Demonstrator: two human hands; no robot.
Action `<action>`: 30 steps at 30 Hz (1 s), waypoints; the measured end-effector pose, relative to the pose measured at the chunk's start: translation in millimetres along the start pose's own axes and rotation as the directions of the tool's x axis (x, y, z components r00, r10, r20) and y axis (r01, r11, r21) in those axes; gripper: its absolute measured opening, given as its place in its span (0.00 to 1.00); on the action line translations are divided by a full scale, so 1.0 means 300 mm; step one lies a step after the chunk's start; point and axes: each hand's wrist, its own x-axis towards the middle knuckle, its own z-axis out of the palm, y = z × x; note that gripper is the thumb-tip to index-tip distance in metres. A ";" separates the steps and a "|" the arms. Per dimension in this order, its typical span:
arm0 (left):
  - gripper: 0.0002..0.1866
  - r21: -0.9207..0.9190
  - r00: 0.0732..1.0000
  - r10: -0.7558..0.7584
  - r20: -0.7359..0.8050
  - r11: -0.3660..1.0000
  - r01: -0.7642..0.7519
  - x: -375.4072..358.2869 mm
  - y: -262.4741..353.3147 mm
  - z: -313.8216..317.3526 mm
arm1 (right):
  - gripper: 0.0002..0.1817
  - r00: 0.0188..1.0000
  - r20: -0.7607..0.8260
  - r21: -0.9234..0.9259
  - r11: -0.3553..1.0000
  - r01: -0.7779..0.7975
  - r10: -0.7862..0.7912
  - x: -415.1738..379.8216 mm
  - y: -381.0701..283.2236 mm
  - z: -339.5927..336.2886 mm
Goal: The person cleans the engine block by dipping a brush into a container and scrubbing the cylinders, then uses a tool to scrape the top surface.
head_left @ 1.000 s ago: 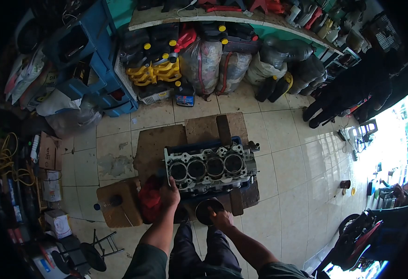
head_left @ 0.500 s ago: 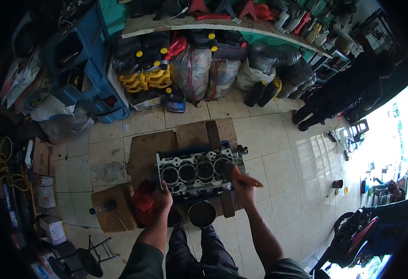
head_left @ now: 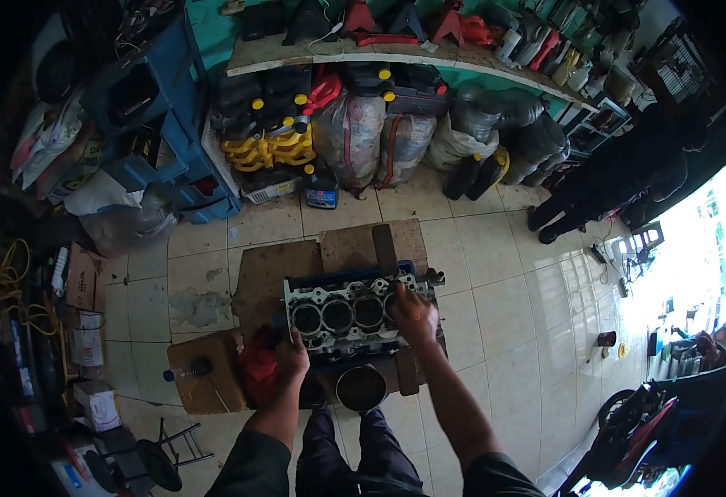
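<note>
An engine block [head_left: 353, 308] with a row of open cylinders lies on a blue support above cardboard. At its left end, my left hand [head_left: 291, 356] grips the edge, thumb up; its other fingers are mostly hidden. Over the rightmost cylinder, my right hand [head_left: 417, 319] is closed round an orange-handled brush [head_left: 416, 313], whose head is hidden by the hand. Beside my left wrist sits a crumpled red cloth or bag [head_left: 258, 364]. A round metal container [head_left: 361, 388] stands at my feet, just in front of the block.
Cardboard [head_left: 276, 273] covers tiles around the block. A bottle [head_left: 193, 369] lies on cardboard at left. Jugs [head_left: 321, 189], stuffed sacks [head_left: 350, 137] and blue bins [head_left: 151, 157] line the far wall below a shelf [head_left: 296, 56]. Another person [head_left: 619, 170] bends at the right; a motorcycle [head_left: 636, 422] stands lower right.
My right hand has moved left and up over the rightmost cylinder, turning so that the orange handle is mostly covered. My left hand stays at the block's left end. The view has shifted slightly.
</note>
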 end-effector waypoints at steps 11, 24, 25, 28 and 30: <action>0.34 -0.007 1.000 -0.011 -0.008 1.000 0.011 -0.002 0.006 -0.003 | 0.27 0.999 0.040 -0.078 0.997 -0.028 0.031 -0.009 0.034 0.037; 0.35 -0.030 1.000 0.020 -0.001 0.999 -0.020 -0.011 0.015 -0.002 | 0.26 0.997 0.078 -0.151 0.988 -0.015 0.027 -0.014 0.046 0.049; 0.35 -0.023 1.000 0.019 0.012 1.000 -0.019 -0.009 0.016 -0.004 | 0.26 0.988 0.148 -0.256 0.967 0.002 0.037 0.012 0.045 0.012; 0.35 -0.019 0.999 0.037 0.007 0.999 -0.037 -0.006 0.000 -0.004 | 0.24 0.993 -0.106 -0.074 0.995 -0.064 0.056 -0.038 -0.005 0.113; 0.35 -0.024 0.998 0.054 -0.009 0.998 -0.055 0.001 -0.004 -0.008 | 0.22 0.997 -0.079 -0.065 0.998 -0.002 -0.003 -0.043 -0.015 0.127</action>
